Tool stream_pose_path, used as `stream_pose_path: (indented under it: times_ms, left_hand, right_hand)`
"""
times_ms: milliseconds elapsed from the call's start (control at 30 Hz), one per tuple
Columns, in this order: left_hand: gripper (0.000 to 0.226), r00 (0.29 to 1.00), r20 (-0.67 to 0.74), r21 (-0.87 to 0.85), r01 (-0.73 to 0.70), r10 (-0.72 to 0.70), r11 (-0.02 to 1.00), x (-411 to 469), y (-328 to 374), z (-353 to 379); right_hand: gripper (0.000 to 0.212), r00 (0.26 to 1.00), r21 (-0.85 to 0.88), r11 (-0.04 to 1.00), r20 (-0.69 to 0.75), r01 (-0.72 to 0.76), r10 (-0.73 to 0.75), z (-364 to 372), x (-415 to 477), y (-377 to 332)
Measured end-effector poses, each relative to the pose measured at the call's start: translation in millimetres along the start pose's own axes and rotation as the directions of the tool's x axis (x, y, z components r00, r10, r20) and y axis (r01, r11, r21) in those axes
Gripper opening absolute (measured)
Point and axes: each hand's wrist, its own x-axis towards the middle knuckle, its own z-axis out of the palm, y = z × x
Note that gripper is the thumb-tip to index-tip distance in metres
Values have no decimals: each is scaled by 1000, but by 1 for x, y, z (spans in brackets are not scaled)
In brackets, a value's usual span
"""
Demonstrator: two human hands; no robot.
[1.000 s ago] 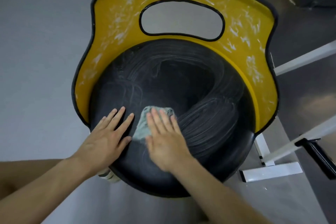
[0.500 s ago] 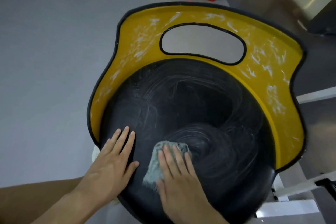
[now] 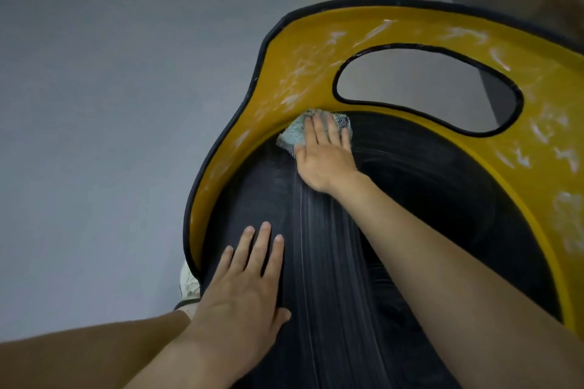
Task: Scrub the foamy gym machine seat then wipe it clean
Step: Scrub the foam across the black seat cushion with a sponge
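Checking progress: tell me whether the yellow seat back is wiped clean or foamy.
Foamy. White streaks cover the yellow seat back; the right hand presses the cloth at its lower edge.

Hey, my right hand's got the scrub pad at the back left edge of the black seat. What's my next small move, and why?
Probably slide the scrub pad up onto the yellow surround: the right hand presses it right at that border, and white foam there looks unscrubbed. The left hand rests flat on the black seat.
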Motion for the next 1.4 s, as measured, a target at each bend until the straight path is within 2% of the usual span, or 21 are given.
stream_pose_path:
  times_ms: [100,167,233,267,300,367,467,533,667,767,900,967,1100,1267,1400]
  left_hand:
    - [96,999,36,-7,-31,31,1000,0,7,-7]
    - [95,994,61,-47,-91,93,995,0,12,-2]
    - [94,977,31,-19,-212,212,977,1,18,7]
    - [89,970,30,-58,-240,242,969,2,18,15]
    - [84,966,-28,-71,-258,257,963,2,17,25]
    - [85,964,-114,-3,-243,241,970,4,18,37]
    - [109,963,-154,54,-213,219,976,8,20,30]
    - [107,965,-166,58,-197,204,979,11,22,22]
    - [110,963,-157,111,-201,217,973,17,23,21]
    - [111,969,-130,141,-190,209,972,19,17,19]
    - [105,978,-108,159,-158,177,975,22,6,18]
    - [101,977,-149,147,-132,154,980,25,-2,20]
    - [101,975,-201,92,-79,96,993,25,-10,19]
    - [102,981,-170,76,-76,88,994,18,-17,19]
    - [88,981,-176,44,-75,82,996,19,-9,-2]
  right_hand:
    - [65,988,-37,987,29,155,-154,12,-39,-18]
    - [66,950,-67,948,48,310,-307,18,-66,-38]
    - [65,897,-84,894,71,440,-435,29,-82,-52]
    - [64,882,-74,879,66,470,-466,33,-84,-54]
    - [63,878,-64,876,50,479,-476,33,-80,-52]
    - [62,904,-71,901,12,428,-428,27,-57,-39]
    - [62,978,-61,976,-12,209,-210,3,-14,6]
    - [63,996,-13,998,-60,65,-66,-9,2,52]
    - [62,968,42,980,-152,-196,200,-14,-15,159]
    - [64,926,139,936,-160,-322,342,-7,-55,224]
    - [77,896,214,893,-122,-396,426,22,-108,264]
    - [82,878,209,876,-120,-434,463,32,-130,266]
    - [68,841,269,829,-105,-490,531,37,-156,260]
    - [64,818,256,809,-100,-529,566,16,-115,238]
    - [63,870,155,879,-144,-450,471,-6,-48,191]
